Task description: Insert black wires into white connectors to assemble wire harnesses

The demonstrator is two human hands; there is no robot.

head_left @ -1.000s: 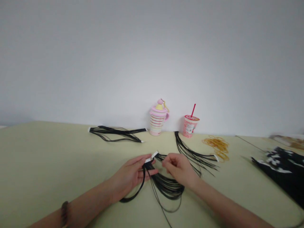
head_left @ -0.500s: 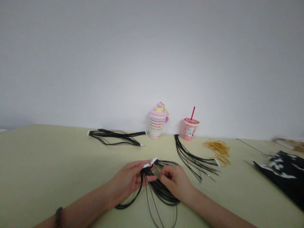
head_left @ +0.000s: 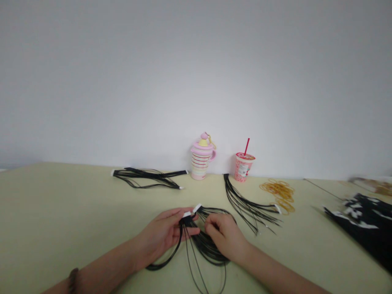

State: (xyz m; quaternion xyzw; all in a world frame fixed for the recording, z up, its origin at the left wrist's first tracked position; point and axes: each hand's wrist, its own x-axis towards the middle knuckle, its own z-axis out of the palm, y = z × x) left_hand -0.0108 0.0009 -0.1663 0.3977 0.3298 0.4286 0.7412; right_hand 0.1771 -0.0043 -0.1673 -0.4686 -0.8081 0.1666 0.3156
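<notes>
In the lower middle, my left hand (head_left: 167, 228) is closed on a black wire harness (head_left: 203, 245) near its white connectors (head_left: 186, 214). The harness wires loop to the right and down toward the table. My right hand (head_left: 225, 237) is curled over the same wires, with thumb and fingers pinched together on part of the bundle. Exactly which wires sit in that pinch is hidden. Two thin single wires hang in a loop below my left hand.
A second wire harness (head_left: 150, 176) lies at the back left, another (head_left: 245, 202) to the right. Against the wall stand a pink-lidded striped mug (head_left: 200, 163) and a pink cup with a straw (head_left: 243, 168). Yellow rubber bands (head_left: 278, 191) and black-and-white material (head_left: 364, 224) lie at right.
The whole view has shifted slightly, so things sit a little further left. Both hands keep nearly the same hold on the harness.
</notes>
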